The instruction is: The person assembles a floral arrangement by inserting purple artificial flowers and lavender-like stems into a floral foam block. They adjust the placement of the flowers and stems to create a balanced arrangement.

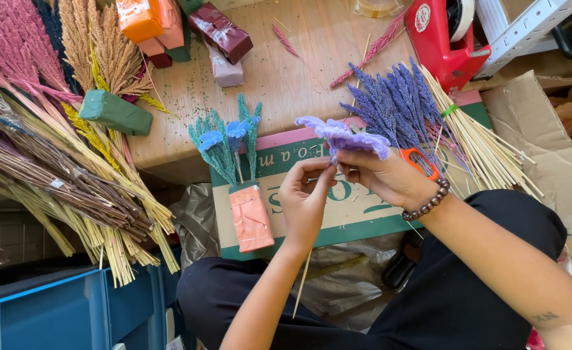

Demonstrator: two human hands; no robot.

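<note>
green-and-white flat carton [357, 207] underhand; wrapped blocks [221, 32] on table.

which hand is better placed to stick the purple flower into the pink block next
Left. The left hand pinches the purple flower stem and sits nearer the pink block; the right hand is farther off.
</note>
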